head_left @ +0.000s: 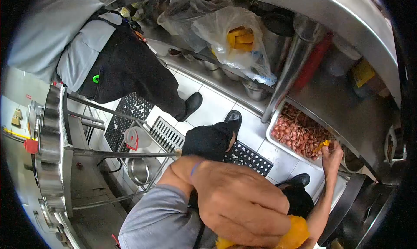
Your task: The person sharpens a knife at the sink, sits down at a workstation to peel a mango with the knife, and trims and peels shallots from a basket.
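My left hand, large in the foreground with a purple band at the wrist, is closed round a smooth yellow-orange piece of food. Its exact kind is hidden by my fingers. Far to the right, my right hand reaches down over the edge of a white bin. Between its fingertips is a small bright yellow piece, too small to name. Reddish shallots with dry roots fill the bin just beside that hand.
A clear plastic bag with yellow-orange chunks sits on the steel under-shelf. A co-worker in black trousers stands at upper left. A metal rack, a steel pot, a floor drain and a perforated mat are below.
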The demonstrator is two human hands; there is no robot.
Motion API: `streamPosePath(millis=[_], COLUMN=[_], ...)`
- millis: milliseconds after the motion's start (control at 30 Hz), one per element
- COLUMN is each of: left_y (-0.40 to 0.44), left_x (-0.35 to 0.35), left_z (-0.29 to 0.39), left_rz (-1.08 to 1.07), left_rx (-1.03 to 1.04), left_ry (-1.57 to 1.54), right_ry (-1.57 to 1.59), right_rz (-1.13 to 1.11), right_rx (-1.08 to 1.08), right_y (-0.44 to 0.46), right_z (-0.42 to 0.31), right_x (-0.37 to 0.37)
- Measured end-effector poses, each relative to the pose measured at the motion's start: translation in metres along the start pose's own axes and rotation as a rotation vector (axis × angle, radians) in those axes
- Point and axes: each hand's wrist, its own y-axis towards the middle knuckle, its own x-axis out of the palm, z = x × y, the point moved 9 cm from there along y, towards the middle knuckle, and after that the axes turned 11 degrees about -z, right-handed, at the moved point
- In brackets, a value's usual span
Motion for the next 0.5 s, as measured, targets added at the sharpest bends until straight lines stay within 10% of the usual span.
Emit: streamPosePath(millis=[500], left_y=[-0.006], left_x=[-0.011], left_z=[0.003], left_rz=[0.071], left_rx=[0.022], left_ry=[-0.016], right_ry=[-0.002], right_rz=[0.012], right_rx=[-0.01], right_y=[0.001], right_z=[-0.004], right_x=[0.001])
